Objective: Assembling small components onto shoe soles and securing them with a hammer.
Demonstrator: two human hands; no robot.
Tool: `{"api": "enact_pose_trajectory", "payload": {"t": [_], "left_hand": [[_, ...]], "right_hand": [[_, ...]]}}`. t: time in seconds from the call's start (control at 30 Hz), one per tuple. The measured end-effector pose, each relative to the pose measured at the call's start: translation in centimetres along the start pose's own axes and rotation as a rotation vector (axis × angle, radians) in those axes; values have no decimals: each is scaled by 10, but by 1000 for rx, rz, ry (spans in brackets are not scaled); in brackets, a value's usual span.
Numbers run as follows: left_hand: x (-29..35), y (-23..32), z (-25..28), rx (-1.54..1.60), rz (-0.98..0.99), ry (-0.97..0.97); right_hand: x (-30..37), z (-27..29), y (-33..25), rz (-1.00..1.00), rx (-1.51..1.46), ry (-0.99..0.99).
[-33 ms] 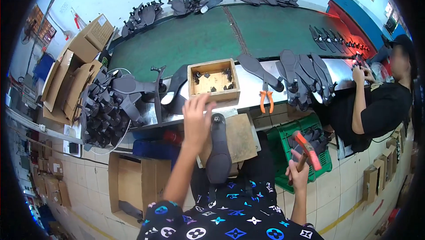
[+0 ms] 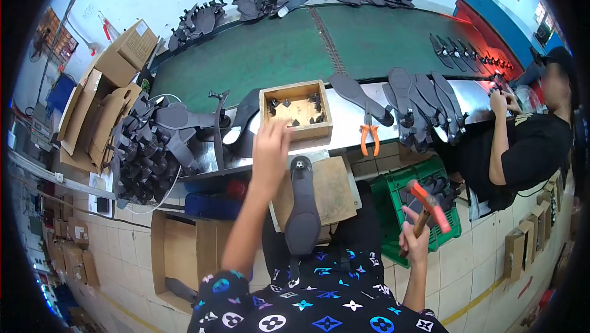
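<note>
My left hand (image 2: 270, 151) is at the near left edge of a small wooden box (image 2: 295, 137), its fingers stretched out and holding nothing that I can see. Small black heel tips (image 2: 318, 118) lie scattered inside the box. Just below that hand, a dark grey shoe sole (image 2: 303, 213) with a heel rests on a worn board (image 2: 335, 191) over my lap, heel end pointing away from me. On the right, my right hand (image 2: 415, 242) is wrapped round the wooden handle of a hammer (image 2: 431, 205) with a red head, held up off the board.
Orange-handled pliers (image 2: 369, 139) lie at the bench edge beside more soles (image 2: 402, 96). A heaped basket of heeled soles (image 2: 147, 148) stands left. A green crate (image 2: 393, 210) sits on the floor at right. A co-worker (image 2: 528, 142) works at the far right beside the green conveyor (image 2: 246, 56).
My left hand has moved slightly forward and up to the box's near edge. The hammer in my right hand has shifted very little, and the sole stays put.
</note>
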State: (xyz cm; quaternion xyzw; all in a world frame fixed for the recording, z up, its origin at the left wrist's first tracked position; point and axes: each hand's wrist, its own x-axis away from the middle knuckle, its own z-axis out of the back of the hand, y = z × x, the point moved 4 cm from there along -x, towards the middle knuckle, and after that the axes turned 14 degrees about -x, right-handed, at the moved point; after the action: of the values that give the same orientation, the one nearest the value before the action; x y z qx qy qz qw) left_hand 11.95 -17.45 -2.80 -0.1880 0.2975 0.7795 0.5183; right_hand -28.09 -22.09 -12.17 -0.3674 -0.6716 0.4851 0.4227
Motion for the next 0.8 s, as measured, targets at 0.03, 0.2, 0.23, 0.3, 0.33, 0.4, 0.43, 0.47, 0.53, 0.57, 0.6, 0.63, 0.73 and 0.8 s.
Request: {"api": "enact_pose_trajectory", "payload": {"t": [0.03,0.2,0.23,0.3,0.33,0.4,0.43,0.47,0.53,0.57,0.6,0.63,0.73,0.8], "left_hand": [[-22,-16,-11,-108,-34,-17],[-92,-74,-87,-540,-292,-344],[-92,-81,-101,-664,-423,-461],[-93,-82,-104,-640,-472,-448],[-92,-81,-102,-629,-495,-445],[-86,-76,-94,-620,-524,-441],[-82,-68,-82,-451,-441,-378],[-78,-57,-69,-281,-359,-315],[-67,-35,-38,-23,-211,-305],[-61,-25,-21,231,-58,-289],[-49,-12,-5,352,17,-264],[-37,5,9,453,94,-275],[-3,31,45,619,155,-178],[9,46,64,604,101,-113]], "right_hand": [[-4,-2,-6,-4,-6,-10],[-36,-42,-16,-9,-101,-269],[-41,-53,-23,46,-48,-304],[-50,-72,-32,63,-22,-325],[-56,-84,-34,77,-55,-342],[-70,-105,-38,94,-94,-357],[-79,-114,-46,231,-17,-371],[-85,-123,-54,368,62,-380],[-98,-145,-62,468,7,-339],[-102,-156,-68,568,-49,-301],[-104,-166,-75,562,-47,-299],[-101,-174,-86,505,-50,-316],[-86,-203,-112,366,-56,-433],[-76,-215,-105,263,-142,-461]]}}
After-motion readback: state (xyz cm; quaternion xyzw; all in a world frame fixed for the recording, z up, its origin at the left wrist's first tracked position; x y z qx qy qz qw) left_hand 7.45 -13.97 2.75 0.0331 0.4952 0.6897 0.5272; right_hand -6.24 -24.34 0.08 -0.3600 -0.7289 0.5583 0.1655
